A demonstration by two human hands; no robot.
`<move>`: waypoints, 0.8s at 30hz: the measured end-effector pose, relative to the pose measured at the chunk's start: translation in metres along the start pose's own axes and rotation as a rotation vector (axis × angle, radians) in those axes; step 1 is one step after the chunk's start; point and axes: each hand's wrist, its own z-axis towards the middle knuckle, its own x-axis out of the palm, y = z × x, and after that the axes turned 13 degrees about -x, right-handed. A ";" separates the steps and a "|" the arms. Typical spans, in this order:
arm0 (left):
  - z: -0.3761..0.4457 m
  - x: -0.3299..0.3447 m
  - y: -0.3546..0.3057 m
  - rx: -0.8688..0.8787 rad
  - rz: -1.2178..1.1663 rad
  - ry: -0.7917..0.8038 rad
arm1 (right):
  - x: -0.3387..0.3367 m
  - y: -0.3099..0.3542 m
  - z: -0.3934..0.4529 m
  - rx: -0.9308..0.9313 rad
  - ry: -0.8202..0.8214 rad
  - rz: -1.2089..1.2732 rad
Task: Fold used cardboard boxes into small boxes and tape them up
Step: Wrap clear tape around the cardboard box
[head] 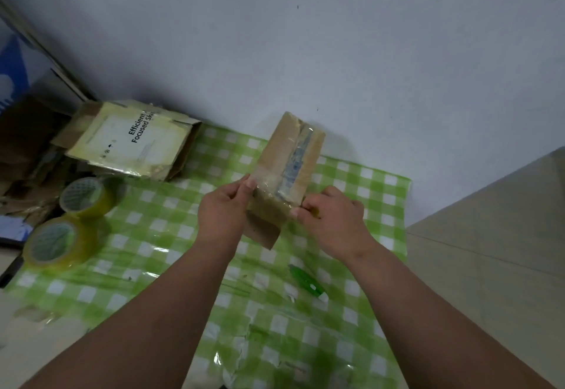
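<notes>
A small brown cardboard box [287, 159], long and narrow, is held above the green checked cloth [171, 236], its top taped over with clear tape and a blue-printed strip. My left hand [224, 208] grips its near left corner with thumb and fingers. My right hand [331, 214] pinches the near right corner, pressing the tape down. A brown flap hangs loose below the near end. Two rolls of yellowish clear tape [87, 196] [58, 243] stand at the left of the cloth.
A flattened cream box with black print [131, 141] lies at the back left, with more brown cardboard [27, 150] piled beside it. A green cutter [307, 280] lies on the cloth near my right forearm. The white wall is close behind; tiled floor lies to the right.
</notes>
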 end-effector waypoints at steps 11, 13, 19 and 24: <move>-0.004 -0.039 -0.006 -0.021 0.025 0.040 | 0.020 0.043 -0.015 -0.010 0.119 0.292; -0.007 -0.043 0.000 -0.009 0.088 0.125 | 0.034 0.047 -0.018 0.000 0.142 0.349; 0.017 -0.052 0.032 0.082 0.482 0.291 | 0.066 0.050 -0.024 0.127 0.059 0.614; 0.037 -0.055 0.031 0.270 0.809 0.209 | 0.087 0.044 -0.020 0.310 -0.019 0.708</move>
